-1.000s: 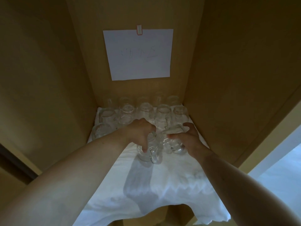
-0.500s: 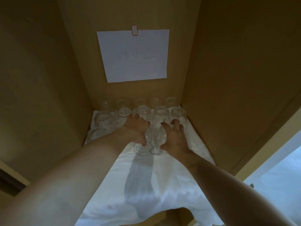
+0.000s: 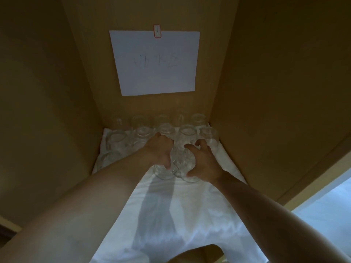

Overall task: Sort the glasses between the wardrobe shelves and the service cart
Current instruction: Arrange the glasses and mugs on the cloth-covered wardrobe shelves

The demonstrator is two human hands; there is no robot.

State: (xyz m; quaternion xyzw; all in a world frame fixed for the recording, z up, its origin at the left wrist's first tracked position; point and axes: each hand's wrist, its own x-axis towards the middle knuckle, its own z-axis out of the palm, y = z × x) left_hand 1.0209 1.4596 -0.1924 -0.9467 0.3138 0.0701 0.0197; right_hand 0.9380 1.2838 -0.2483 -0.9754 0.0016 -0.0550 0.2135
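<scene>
Setting two glass mugs side by side on the cloth-covered wardrobe shelf (image 3: 190, 215)

The left glass mug (image 3: 163, 170) is held from above by the left hand (image 3: 158, 150), fingers curled round it; touching it on the right, the right glass mug (image 3: 187, 166) is gripped by the right hand (image 3: 204, 162), fingers spread over its top. Both stand upright, just in front of the rows of glasses (image 3: 187, 132) at the back, each under its own hand

From 9 to 3 o'clock, rows of glasses (image 3: 187, 132) pack the back of the wardrobe shelf (image 3: 266, 103), whose side walls close in at 9 and 3. Toward 6 o'clock the white cloth (image 3: 190, 215) lies bare, leaving open passage between the two forearms.
</scene>
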